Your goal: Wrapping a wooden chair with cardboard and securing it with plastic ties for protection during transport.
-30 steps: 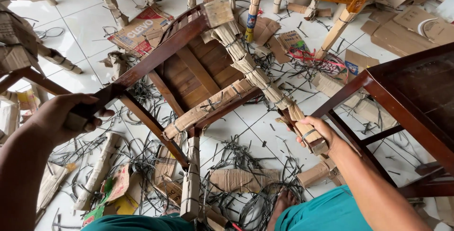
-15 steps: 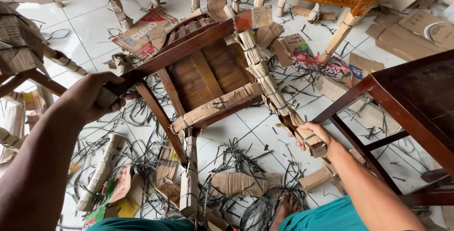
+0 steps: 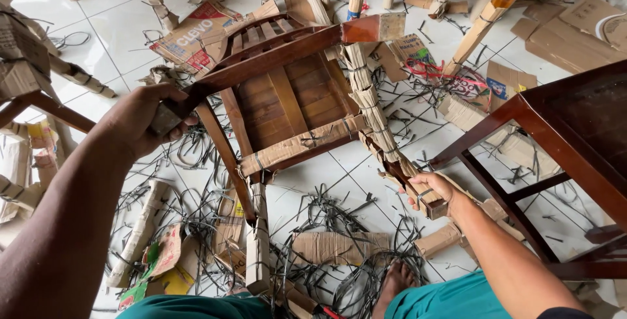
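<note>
The dark wooden chair [image 3: 281,103] is tipped upside down above the tiled floor [image 3: 124,28], seat underside facing up, among cut straps and cardboard scraps [image 3: 336,247]. The left hand [image 3: 147,120] is clamped on a bare leg end at near left; the right hand [image 3: 434,191] is closed around a cardboard-wrapped leg [image 3: 372,107] at near right. The chair looks rigid and fairly heavy; the legs give firm holds, though the wrapping may slip.
</note>
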